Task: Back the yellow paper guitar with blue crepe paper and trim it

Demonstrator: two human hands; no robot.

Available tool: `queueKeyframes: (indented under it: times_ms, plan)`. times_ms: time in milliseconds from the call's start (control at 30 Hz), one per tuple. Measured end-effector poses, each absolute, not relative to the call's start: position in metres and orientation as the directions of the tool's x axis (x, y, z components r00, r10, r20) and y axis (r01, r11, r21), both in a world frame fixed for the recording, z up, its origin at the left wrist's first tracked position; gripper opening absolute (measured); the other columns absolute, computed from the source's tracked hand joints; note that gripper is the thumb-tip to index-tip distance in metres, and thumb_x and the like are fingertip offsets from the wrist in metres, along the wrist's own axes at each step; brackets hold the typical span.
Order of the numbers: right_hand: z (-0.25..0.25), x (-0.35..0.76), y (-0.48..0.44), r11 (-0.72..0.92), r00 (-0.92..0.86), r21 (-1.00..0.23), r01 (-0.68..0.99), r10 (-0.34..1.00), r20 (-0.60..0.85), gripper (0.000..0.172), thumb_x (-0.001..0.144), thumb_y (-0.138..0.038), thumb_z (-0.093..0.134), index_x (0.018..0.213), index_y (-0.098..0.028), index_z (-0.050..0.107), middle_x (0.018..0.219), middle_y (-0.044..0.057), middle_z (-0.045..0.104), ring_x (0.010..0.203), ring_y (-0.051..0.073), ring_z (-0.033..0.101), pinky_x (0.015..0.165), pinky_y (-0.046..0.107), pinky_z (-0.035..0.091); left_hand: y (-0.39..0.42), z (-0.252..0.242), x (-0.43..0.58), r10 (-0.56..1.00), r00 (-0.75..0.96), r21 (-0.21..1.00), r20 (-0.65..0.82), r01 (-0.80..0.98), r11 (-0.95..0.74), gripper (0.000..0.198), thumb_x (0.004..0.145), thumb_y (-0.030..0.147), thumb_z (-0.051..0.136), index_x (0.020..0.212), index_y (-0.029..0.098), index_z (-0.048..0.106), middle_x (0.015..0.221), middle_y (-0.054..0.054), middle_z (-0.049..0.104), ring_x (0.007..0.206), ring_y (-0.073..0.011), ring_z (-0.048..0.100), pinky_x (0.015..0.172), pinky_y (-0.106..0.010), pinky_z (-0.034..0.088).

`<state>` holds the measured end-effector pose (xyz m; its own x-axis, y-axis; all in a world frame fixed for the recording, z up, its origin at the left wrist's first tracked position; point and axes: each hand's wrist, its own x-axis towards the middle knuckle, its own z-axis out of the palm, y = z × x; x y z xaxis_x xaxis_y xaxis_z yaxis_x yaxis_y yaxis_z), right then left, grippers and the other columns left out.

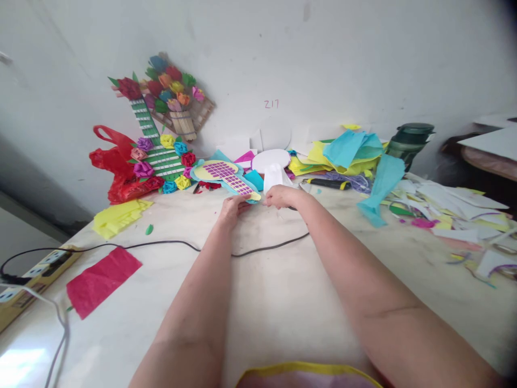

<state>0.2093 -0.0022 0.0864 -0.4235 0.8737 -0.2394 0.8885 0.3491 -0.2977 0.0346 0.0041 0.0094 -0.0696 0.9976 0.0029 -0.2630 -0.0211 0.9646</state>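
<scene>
My left hand (234, 209) is closed at the lower end of a paddle-shaped paper cutout (220, 171), its fingers partly hidden. The cutout is layered in blue and yellow, with a purple grid down its middle. Close by on the right, my right hand (283, 197) has its fingers drawn together at the lower end of a white paper cutout (271, 160) with a purple edge. What those fingers hold, if anything, cannot be made out. A small dark object (292, 208) shows under that hand.
Paper flowers on a green-striped stand (163, 156) lean left, beside a red plastic bag (117, 167). A black-yellow cutter (329, 184), coloured paper (319, 156), a dark green bottle (410, 143) and scraps (456, 210) lie right. A black cable (161, 242) crosses from a power strip (40, 280).
</scene>
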Motion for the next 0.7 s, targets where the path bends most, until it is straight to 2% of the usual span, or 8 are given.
queueKeyframes:
  times_ms: [267, 500, 700]
  plan:
    - [0.082, 0.218, 0.005, 0.414, -0.518, -0.434, 0.800, 0.842, -0.153, 0.028, 0.075, -0.037, 0.053, 0.083, -0.014, 0.068, 0.068, 0.003, 0.063, 0.052, 0.009, 0.049, 0.049, 0.019, 0.034, 0.005, 0.009, 0.033, 0.997, -0.075, 0.964, -0.011, -0.265, -0.009, 0.021, 0.058, 0.017, 0.058, 0.074, 0.009, 0.067, 0.072, -0.008, 0.069, 0.073, -0.0209, 0.065, 0.075, -0.034, 0.052]
    - [0.072, 0.209, 0.009, 0.414, -0.508, -0.423, 0.806, 0.851, -0.135, 0.024, 0.074, -0.030, 0.054, 0.082, -0.013, 0.068, 0.070, 0.004, 0.064, 0.055, 0.010, 0.052, 0.048, 0.018, 0.035, 0.002, 0.012, 0.034, 0.998, -0.067, 0.961, -0.006, -0.277, -0.013, 0.022, 0.056, 0.019, 0.061, 0.074, 0.008, 0.068, 0.077, -0.010, 0.069, 0.073, -0.0210, 0.064, 0.076, -0.034, 0.051]
    - [0.073, 0.207, 0.006, 0.408, -0.501, -0.421, 0.811, 0.854, -0.138, 0.026, 0.077, -0.031, 0.053, 0.086, -0.013, 0.068, 0.074, 0.005, 0.066, 0.059, 0.010, 0.055, 0.050, 0.017, 0.036, 0.002, 0.013, 0.034, 0.997, -0.070, 0.962, -0.020, -0.273, 0.000, 0.023, 0.054, 0.022, 0.065, 0.074, 0.009, 0.067, 0.076, -0.011, 0.069, 0.075, -0.0219, 0.065, 0.076, -0.035, 0.050]
